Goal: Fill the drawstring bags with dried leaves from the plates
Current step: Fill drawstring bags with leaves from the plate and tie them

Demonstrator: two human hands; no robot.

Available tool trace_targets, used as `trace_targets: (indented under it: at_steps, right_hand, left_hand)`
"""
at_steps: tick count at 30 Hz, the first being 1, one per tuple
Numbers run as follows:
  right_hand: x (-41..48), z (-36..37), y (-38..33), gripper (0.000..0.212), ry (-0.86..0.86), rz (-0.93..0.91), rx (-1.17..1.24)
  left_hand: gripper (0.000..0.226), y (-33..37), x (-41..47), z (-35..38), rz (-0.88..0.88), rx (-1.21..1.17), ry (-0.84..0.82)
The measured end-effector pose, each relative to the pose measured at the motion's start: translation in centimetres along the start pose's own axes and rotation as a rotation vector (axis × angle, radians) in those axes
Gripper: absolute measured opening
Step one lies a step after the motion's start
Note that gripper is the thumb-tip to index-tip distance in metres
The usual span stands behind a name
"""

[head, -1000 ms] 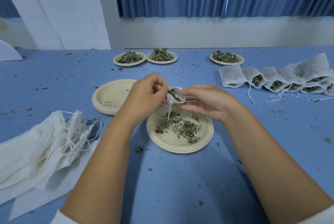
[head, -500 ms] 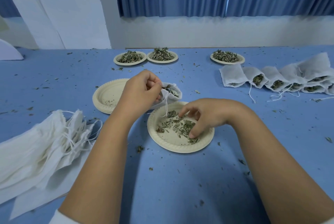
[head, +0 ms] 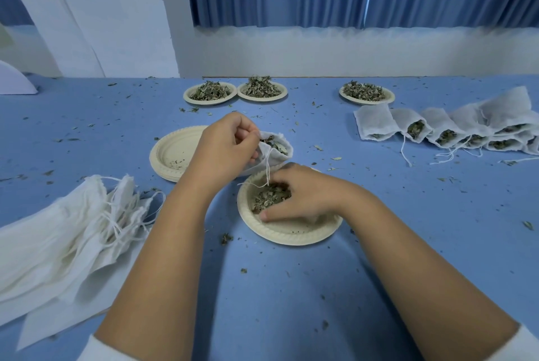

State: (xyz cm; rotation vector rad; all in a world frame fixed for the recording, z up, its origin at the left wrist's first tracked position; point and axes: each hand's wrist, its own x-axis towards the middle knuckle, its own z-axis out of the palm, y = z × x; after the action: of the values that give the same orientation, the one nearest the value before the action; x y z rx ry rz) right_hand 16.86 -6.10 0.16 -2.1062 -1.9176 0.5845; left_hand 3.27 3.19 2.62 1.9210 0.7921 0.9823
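Progress partial: we find filled white cloth bags (head: 376,124) at two o'clock, empty white drawstring bags (head: 73,229) at eight, three loaded paper plates (head: 210,101) at twelve. The left hand (head: 224,150) pinches open a part-filled bag (head: 277,156); the right hand (head: 303,194) clutches dried green leaves (head: 269,196) in the near beige plate (head: 291,236).

Our left hand (head: 224,153) pinches the drawstring bag (head: 277,158) at its rim. Our right hand (head: 306,197) curls palm-down around dried leaves (head: 269,196), both forearms angled inward.

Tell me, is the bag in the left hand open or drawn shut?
Open. The left hand holds the bag by its rim, and dried leaves show inside its mouth.
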Motion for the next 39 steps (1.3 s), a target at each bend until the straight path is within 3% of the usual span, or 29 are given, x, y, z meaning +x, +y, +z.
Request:
trace_targets:
  at_steps: [5, 11, 18, 29, 33, 36, 39]
  right_hand:
    - [0.2, 0.9, -0.8, 0.037, 0.117, -0.029, -0.005]
    - [0.3, 1.1, -0.8, 0.008, 0.136, -0.031, 0.045]
    - [-0.8, -1.6, 0.7, 0.007, 0.168, 0.05, 0.156]
    - [-2.9, -5.1, 1.5, 0.003, 0.459, 0.044, 0.603]
    - [-1.6, -3.5, 0.2, 0.007, 0.571, 0.068, 0.412]
    - [-1.0, -2.4, -0.6, 0.009, 0.56, 0.087, 0.234]
    - [-0.8, -2.1, -0.7, 0.007, 0.582, 0.116, 0.285]
  left_hand:
    - [0.01, -0.2, 0.1, 0.0, 0.002, 0.03, -0.007]
    - [0.01, -0.5, 0.2, -0.2, 0.006, 0.04, 0.003]
    - [0.012, -0.7, 0.4, -0.6, -0.006, 0.05, 0.007]
    - [0.009, -0.1, -0.1, 0.1, -0.003, 0.048, -0.051]
    - [0.009, 0.3, -0.3, 1.0, 0.025, 0.068, -0.071]
    - [0.011, 0.5, -0.7, 1.7, 0.052, 0.11, -0.111]
    - [0.014, 0.5, -0.9, 2.1, 0.063, 0.148, -0.159]
